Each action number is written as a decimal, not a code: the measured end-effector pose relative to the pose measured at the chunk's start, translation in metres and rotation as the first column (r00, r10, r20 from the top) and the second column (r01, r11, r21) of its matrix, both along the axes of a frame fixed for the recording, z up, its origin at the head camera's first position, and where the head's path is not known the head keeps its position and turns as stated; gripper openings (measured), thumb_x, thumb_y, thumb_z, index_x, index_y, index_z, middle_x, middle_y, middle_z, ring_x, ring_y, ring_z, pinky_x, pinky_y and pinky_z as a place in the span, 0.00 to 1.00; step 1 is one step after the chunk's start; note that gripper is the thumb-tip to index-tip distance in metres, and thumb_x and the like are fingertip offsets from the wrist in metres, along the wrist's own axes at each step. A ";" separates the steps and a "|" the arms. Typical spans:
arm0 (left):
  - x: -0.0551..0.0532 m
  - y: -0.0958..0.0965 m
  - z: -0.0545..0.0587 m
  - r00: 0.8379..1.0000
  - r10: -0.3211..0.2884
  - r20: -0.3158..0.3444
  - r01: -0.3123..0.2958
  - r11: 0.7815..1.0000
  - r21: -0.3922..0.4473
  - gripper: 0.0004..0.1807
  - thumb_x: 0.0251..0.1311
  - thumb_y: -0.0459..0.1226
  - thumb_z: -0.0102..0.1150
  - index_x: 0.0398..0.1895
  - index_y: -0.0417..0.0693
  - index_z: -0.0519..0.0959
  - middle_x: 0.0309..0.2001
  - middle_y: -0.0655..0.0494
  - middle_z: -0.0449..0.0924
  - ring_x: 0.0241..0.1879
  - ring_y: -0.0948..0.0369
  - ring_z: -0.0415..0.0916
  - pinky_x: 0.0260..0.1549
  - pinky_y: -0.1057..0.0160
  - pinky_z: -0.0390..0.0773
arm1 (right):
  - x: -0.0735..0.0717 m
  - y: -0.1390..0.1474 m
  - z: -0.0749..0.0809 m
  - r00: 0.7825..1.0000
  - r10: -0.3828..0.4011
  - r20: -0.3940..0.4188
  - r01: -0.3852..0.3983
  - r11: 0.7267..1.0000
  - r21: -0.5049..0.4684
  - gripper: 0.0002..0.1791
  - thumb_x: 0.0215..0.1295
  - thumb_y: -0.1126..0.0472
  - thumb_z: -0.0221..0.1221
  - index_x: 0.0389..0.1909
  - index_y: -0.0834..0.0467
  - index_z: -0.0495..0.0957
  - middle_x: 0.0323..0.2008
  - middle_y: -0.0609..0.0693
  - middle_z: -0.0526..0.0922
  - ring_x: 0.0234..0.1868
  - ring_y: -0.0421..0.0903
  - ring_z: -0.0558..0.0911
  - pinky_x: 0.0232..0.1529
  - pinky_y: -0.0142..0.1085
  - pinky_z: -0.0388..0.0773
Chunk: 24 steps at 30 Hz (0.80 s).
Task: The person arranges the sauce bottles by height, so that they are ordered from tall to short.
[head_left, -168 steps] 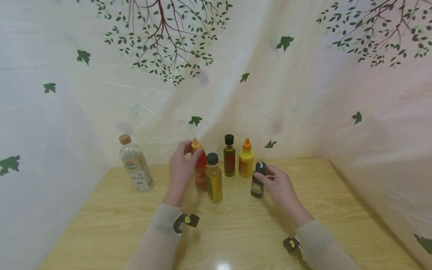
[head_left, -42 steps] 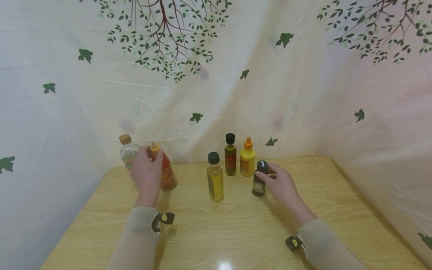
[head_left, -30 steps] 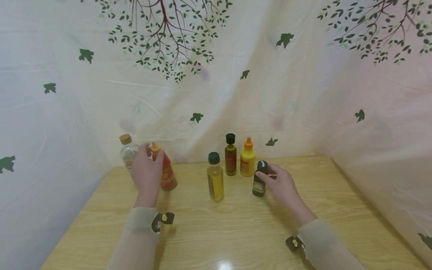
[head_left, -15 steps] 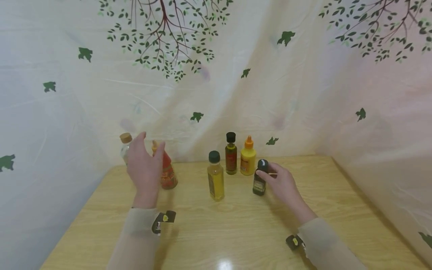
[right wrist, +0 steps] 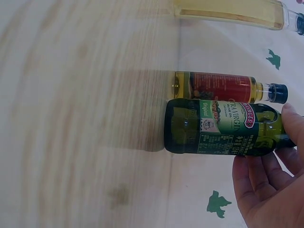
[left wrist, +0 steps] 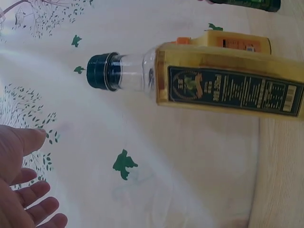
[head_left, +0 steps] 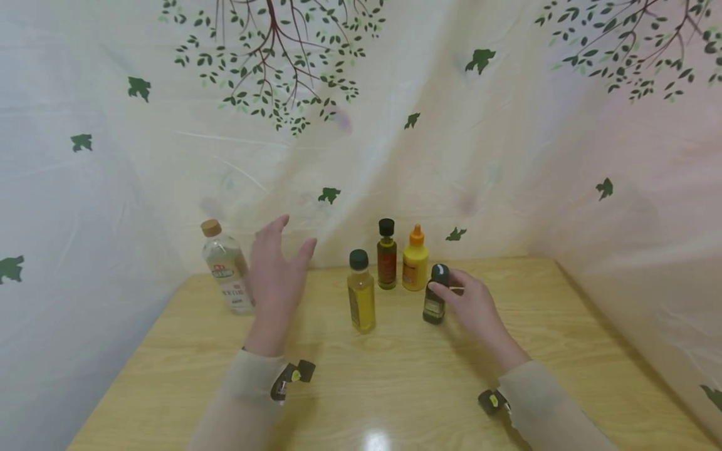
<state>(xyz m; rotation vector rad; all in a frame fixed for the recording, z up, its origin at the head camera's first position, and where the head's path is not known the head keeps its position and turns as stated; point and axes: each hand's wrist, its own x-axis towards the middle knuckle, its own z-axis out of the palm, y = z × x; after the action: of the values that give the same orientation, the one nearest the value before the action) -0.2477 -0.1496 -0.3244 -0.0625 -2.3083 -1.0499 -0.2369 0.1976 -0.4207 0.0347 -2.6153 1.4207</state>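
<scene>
My right hand [head_left: 470, 304] pinches a small dark green olive oil bottle [right wrist: 213, 127] near its neck; the bottle stands upright on the table. My left hand [head_left: 277, 282] is raised with fingers spread and nothing in it. It hovers between a clear bottle with a brown cap [head_left: 228, 272] and a square bottle of yellow oil with a green cap [head_left: 361, 300]. In the left wrist view that oil bottle [left wrist: 228, 85] lies beyond my fingers. The red sauce bottle is hidden behind my left hand in the head view.
Behind the olive oil stand a slim bottle with a red label and black cap [head_left: 387, 260] and a yellow squeeze bottle with an orange tip [head_left: 415, 266]. The wooden table [head_left: 395, 388] ends at a leaf-printed curtain [head_left: 507, 156] at the back and sides.
My left hand carried the red sauce bottle left beside the clear bottle, let go of it, and has lifted and moved right. My right hand keeps its hold on the olive oil bottle.
</scene>
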 end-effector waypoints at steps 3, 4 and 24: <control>-0.001 0.008 -0.002 0.995 -0.088 0.038 0.088 0.996 -0.004 0.40 0.74 0.50 0.73 0.82 0.48 0.70 0.79 0.47 0.71 0.79 0.46 0.66 0.77 0.41 0.68 | -0.001 -0.001 0.000 1.000 -0.005 0.001 0.005 1.000 0.001 0.24 0.83 0.47 0.64 0.68 0.58 0.82 0.65 0.61 0.85 0.69 0.62 0.81 0.71 0.60 0.77; -0.001 0.010 -0.003 0.992 -0.118 0.039 0.119 0.993 -0.017 0.40 0.74 0.50 0.73 0.82 0.47 0.70 0.79 0.47 0.71 0.78 0.46 0.67 0.76 0.42 0.68 | -0.001 -0.001 0.000 1.000 -0.006 -0.002 0.006 1.000 0.002 0.24 0.83 0.47 0.64 0.68 0.58 0.82 0.64 0.61 0.85 0.69 0.62 0.81 0.71 0.60 0.77; 0.003 0.043 -0.025 0.910 -0.394 0.128 0.410 0.900 -0.148 0.37 0.73 0.45 0.74 0.80 0.46 0.72 0.73 0.47 0.78 0.71 0.46 0.77 0.69 0.41 0.77 | -0.002 0.000 -0.002 1.000 0.002 -0.023 -0.002 1.000 0.004 0.24 0.83 0.48 0.65 0.68 0.59 0.82 0.63 0.60 0.86 0.69 0.60 0.81 0.70 0.57 0.79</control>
<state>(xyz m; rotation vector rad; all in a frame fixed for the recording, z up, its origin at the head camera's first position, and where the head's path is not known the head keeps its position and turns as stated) -0.2447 -0.1063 -0.3492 -0.5955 -2.5324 -1.0614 -0.2388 0.1972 -0.4229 0.0541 -2.5998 1.4075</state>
